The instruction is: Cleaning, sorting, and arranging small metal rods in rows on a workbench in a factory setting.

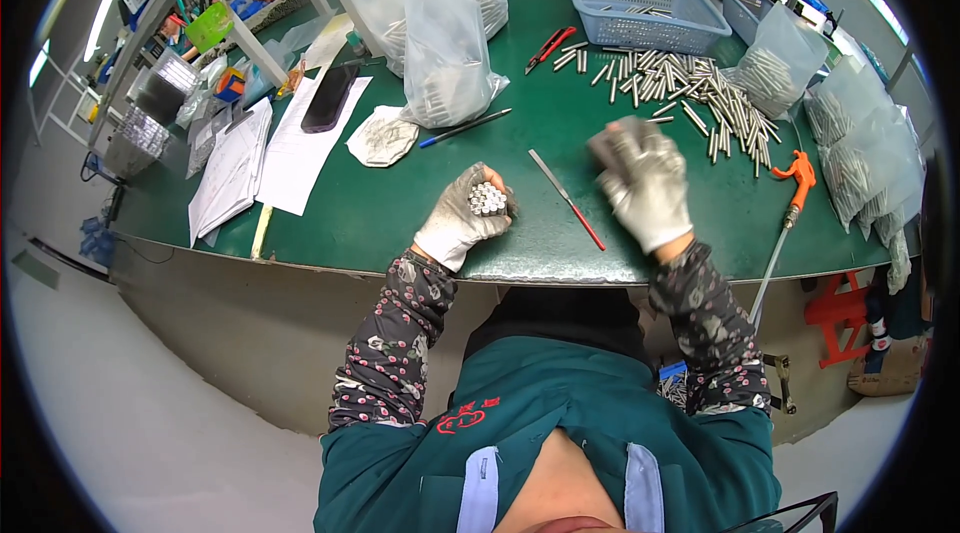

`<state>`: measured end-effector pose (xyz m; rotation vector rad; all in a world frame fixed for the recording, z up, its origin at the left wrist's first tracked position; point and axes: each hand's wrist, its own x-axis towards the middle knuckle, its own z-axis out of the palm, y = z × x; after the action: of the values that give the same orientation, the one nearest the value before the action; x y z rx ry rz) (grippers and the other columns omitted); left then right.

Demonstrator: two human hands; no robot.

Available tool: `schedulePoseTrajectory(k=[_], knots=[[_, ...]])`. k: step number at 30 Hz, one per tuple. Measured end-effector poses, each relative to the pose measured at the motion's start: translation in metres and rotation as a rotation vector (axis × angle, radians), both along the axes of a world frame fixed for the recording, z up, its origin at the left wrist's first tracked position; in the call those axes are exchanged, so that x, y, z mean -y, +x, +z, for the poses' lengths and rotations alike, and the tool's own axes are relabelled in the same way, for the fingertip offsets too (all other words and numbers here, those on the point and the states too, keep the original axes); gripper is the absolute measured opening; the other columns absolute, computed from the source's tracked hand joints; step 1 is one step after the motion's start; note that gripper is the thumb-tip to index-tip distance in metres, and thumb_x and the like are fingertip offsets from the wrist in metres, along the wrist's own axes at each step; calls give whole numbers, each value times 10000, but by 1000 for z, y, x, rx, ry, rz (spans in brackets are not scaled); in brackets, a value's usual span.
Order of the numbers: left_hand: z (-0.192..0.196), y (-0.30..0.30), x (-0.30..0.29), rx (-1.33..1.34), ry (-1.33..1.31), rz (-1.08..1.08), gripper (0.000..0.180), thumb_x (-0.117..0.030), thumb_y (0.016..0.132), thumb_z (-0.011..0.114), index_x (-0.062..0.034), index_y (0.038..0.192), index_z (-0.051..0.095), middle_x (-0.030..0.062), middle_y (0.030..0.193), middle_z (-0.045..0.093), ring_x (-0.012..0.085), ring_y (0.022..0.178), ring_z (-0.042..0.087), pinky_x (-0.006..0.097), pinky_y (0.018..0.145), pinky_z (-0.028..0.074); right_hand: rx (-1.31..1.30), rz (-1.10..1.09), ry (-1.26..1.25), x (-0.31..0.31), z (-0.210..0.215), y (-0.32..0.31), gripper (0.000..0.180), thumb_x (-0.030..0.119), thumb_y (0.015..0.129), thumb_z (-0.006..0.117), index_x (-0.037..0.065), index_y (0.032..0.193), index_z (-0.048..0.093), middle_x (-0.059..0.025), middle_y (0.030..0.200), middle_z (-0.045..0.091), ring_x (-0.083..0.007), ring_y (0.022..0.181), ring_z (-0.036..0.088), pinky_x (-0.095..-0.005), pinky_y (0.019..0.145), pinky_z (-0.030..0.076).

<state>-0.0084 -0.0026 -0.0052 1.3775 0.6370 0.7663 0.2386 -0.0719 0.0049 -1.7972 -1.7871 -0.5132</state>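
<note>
My left hand (pixel 462 217), in a worn pale glove, is wrapped round a bundle of metal pins (pixel 487 200) whose round ends face up, just above the table's near edge. To the right, my gloved right hand (pixel 642 178) is over the table, its fingers smeared by motion, so I cannot make out whether anything is in them. A small file with a red handle (pixel 586 223) lies between both hands. Beyond my right hand spreads a loose pile of shiny metal pins (pixel 690 93).
A blue plastic basket (pixel 640 28) stands behind the pile. Bags of pins (pixel 445 63) stand at the back and right. An orange air gun (pixel 798 178) lies at right. Red-handled cutters (pixel 550 48), a pen (pixel 465 129), a cloth (pixel 383 137), a phone (pixel 330 98) and papers (pixel 232 168) lie further off.
</note>
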Motion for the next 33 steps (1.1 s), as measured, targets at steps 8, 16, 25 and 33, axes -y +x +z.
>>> schedulePoseTrajectory(k=[8, 16, 25, 33], knots=[[-4, -7, -3, 62, -26, 8, 406, 99, 636, 712, -77, 938, 506, -10, 866, 565, 71, 817, 554, 238, 742, 467, -136, 656, -49, -1, 18, -58, 660, 184, 658, 724, 152, 1282, 513, -257, 1302, 424, -428, 1136, 464, -491, 993, 341], [6, -8, -1, -36, -14, -7, 404, 99, 617, 711, -82, 918, 511, -16, 859, 552, 72, 834, 542, 225, 744, 456, -105, 628, 3, -5, 18, -53, 544, 214, 680, 722, 140, 1194, 559, -202, 1250, 477, -391, 1084, 497, -490, 931, 394], [1, -2, 1, 54, 0, -54, 422, 122, 625, 682, -82, 943, 494, -16, 839, 553, 76, 790, 543, 207, 722, 455, -34, 260, -41, -4, 26, -45, 505, 219, 688, 693, 117, 1172, 587, -234, 1188, 512, -382, 1061, 517, -439, 908, 397], [1, 2, 4, 65, -10, -20, 415, 110, 627, 676, -76, 940, 476, -6, 824, 563, 85, 758, 548, 219, 711, 467, -67, 154, -12, -5, 33, -49, 452, 227, 678, 683, 88, 1105, 630, -226, 1097, 571, -376, 953, 545, -476, 850, 409]])
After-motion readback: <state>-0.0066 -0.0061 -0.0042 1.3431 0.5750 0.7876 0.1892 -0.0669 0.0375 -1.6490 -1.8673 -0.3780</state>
